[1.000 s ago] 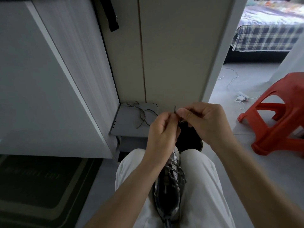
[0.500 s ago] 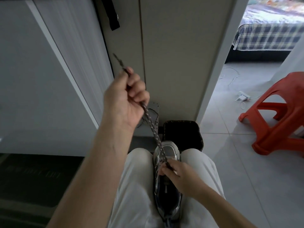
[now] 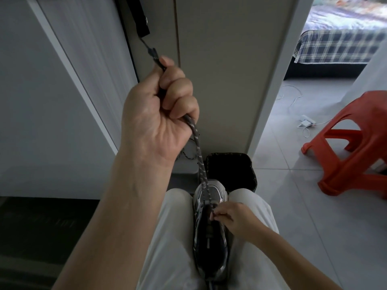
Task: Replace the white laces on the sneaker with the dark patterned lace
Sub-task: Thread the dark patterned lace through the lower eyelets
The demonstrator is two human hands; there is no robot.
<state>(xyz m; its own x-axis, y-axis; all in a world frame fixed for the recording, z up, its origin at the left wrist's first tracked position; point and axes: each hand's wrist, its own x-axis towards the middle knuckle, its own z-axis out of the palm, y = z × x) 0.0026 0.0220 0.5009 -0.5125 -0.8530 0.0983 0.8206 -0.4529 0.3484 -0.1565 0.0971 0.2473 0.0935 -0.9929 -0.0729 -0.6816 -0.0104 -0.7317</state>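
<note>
1. Since half a second ago our left hand [image 3: 159,114] has risen and come nearer the head camera, drawing the dark patterned lace [image 3: 199,160] out longer. Our right hand [image 3: 234,216] has stayed low at the sneaker [image 3: 211,248].
2. From the head view, the left fingers [image 3: 180,86] are clenched round the lace. Its tip sticks out above the fist, and the rest runs down in a straight, taut line to the shoe.
3. The sneaker sits toe-forward, wedged between our knees in pale trousers [image 3: 171,237]. The right hand's fingers pinch the lace at the upper eyelets, where it enters the shoe. We see no white lace on the sneaker from this angle.
4. We judge this to be the pull-through after threading an eyelet, with the lacing well along.
5. Risks from here:
   - Pulling harder with only the knees and a light pinch holding the shoe could tip or drag the sneaker forward.
   - A long pull on this end could draw the other end short, or out of its eyelet, leaving uneven tails.
   - If the right hand's pinch slips, the crossings below could loosen or bunch up.
6. A black bin [image 3: 230,166] stands just beyond the toe, so a dropped lace end could fall into it. A red stool [image 3: 356,143] stands well apart to the right, on the tiled floor [image 3: 293,206].
</note>
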